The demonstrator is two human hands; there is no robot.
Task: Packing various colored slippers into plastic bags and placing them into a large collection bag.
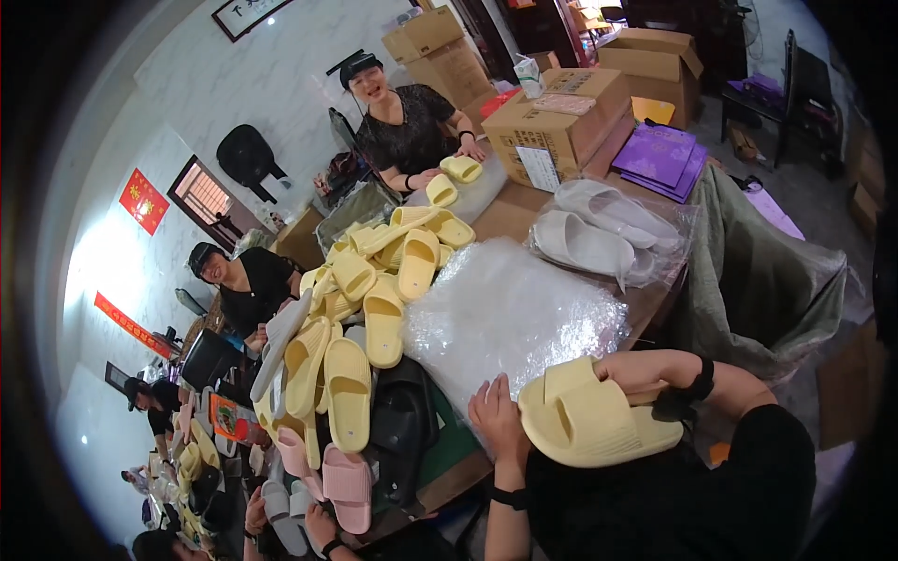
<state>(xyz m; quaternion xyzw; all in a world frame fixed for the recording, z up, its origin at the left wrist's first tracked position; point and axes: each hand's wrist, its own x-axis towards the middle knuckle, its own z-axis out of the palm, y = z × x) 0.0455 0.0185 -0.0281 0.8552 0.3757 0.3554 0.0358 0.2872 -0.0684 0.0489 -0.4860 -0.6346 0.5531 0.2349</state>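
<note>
My right hand grips a pair of pale yellow slippers with ribbed sides, its fingers partly hidden behind the straps. The slippers lie nested together, held up at the near edge of the table. Beside their left end, my left hand has its fingers stretched out over the near edge of a stack of clear plastic bags; it holds nothing that I can see. Just past the stack, a pair of light grey slippers sits in a clear bag.
Many yellow slippers are heaped to the left, with black and pink slippers nearby. A cardboard box and purple bags stand at the back. A grey-green sack hangs at the right. Co-workers sit along the far side.
</note>
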